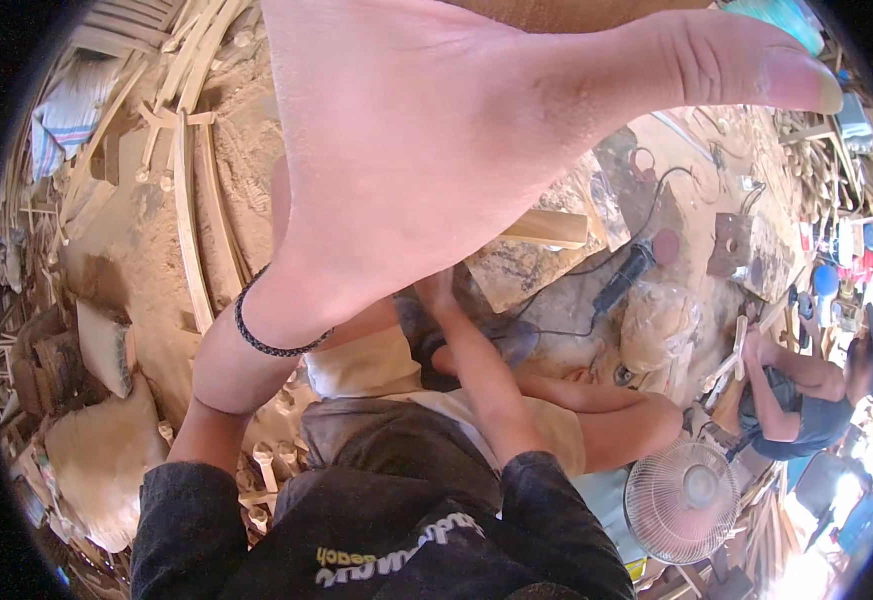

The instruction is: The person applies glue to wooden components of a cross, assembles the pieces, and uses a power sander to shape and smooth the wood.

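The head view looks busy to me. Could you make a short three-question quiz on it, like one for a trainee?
1. True or false: the left hand, raised close to the camera, is open and holds nothing.
2. What is worn on the left wrist? A) a black braided bracelet B) a metal watch C) a red ribbon
3. Fill in: at lower right, near the seated co-worker, stands a white electric ____.

Key:
1. True. Its fingers are spread with an empty palm.
2. A.
3. Fan. The right hand reaches down toward the dusty ground, near a corded power tool; what it grips cannot be told.
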A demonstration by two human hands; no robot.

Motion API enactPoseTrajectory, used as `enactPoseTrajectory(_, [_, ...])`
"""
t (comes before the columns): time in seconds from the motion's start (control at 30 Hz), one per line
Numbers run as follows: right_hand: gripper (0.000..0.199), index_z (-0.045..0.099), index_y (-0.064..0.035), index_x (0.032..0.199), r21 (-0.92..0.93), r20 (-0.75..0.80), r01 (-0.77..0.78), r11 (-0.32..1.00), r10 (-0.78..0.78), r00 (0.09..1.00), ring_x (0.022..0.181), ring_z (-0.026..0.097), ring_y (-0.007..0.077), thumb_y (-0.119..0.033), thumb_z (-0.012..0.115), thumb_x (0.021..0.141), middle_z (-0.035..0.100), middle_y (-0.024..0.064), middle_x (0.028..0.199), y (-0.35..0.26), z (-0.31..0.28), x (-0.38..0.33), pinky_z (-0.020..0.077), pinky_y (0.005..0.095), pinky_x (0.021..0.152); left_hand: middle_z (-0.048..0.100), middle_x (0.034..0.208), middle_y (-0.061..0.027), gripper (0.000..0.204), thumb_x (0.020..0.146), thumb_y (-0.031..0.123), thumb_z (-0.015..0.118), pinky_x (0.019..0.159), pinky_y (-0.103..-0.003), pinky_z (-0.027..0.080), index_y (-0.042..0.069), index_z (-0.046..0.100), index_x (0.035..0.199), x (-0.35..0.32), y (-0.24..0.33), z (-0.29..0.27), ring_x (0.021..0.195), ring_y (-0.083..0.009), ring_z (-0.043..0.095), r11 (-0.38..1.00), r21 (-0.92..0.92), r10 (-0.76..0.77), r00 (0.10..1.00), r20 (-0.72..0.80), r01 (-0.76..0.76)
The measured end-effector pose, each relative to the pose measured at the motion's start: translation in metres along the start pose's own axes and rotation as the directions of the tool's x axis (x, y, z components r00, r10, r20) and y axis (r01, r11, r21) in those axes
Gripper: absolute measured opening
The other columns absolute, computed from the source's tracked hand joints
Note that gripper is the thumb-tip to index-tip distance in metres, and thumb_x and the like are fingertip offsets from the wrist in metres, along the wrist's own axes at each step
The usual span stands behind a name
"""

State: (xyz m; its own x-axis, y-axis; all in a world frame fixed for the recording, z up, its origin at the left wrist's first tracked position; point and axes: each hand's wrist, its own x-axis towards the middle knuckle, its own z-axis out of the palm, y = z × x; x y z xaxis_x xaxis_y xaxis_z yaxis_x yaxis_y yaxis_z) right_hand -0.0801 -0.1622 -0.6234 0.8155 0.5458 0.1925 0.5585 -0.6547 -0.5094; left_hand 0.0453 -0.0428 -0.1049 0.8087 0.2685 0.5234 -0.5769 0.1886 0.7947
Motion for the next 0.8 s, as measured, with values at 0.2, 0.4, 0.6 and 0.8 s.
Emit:
enactPoseTrajectory(0.2, [0.038,0.06,-0.001,0.128,0.087,0.34,-0.163,0.983,0.125,0.932,0.106,0.069,0.0467,-0.02,0.061,0.094,0.063,0.0262,0.133,-0.027,-0.06,-0.024,0.0565,0.0564,0.088,0.072,0.085,-0.0041,0.036,0.088,0.022,0.087,0.063,-0.024,0.05,-0.003,0.071,0.107,-0.007,0.001,-0.005,0.073,-0.0079,0.065,0.999,0.039,0.016,1.0,-0.009,-0.016])
enactPoseTrajectory(0.4, [0.052,0.051,0.0037,0.14,-0.036,0.263,-0.191,0.981,0.194,0.945,0.102,0.07,0.0462,-0.02,0.065,0.095,0.063,0.028,0.13,-0.02,-0.075,-0.021,0.0581,0.0551,0.086,0.071,0.083,-0.0038,0.035,0.089,0.023,0.085,0.062,-0.024,0.049,-0.003,0.07,0.107,-0.005,0.002,0.01,0.071,-0.0078,0.064,0.997,0.055,0.052,0.998,0.028,-0.053])
enactPoseTrajectory(0.6, [0.048,0.058,-0.0025,0.136,-0.102,0.231,-0.232,0.967,0.25,0.94,0.093,0.072,0.041,-0.022,0.069,0.094,0.07,0.0234,0.115,-0.011,-0.054,0.002,0.0585,0.0518,0.079,0.071,0.082,-0.0035,0.035,0.091,0.025,0.084,0.061,-0.024,0.048,-0.003,0.07,0.106,-0.002,-0.002,0.021,0.07,-0.0077,0.063,0.995,0.053,0.082,0.995,0.063,-0.085])
enactPoseTrajectory(0.8, [0.018,0.071,-0.0041,0.103,-0.12,0.269,-0.083,0.989,0.113,0.957,0.083,0.073,0.0397,-0.017,0.06,0.096,0.073,0.022,0.098,-0.008,-0.048,-0.001,0.0572,0.0546,0.077,0.069,0.08,-0.002,0.036,0.091,0.027,0.084,0.059,-0.024,0.047,-0.003,0.07,0.107,-0.003,0.01,0.022,0.068,-0.0066,0.062,0.998,0.04,-0.043,0.995,0.095,0.039])
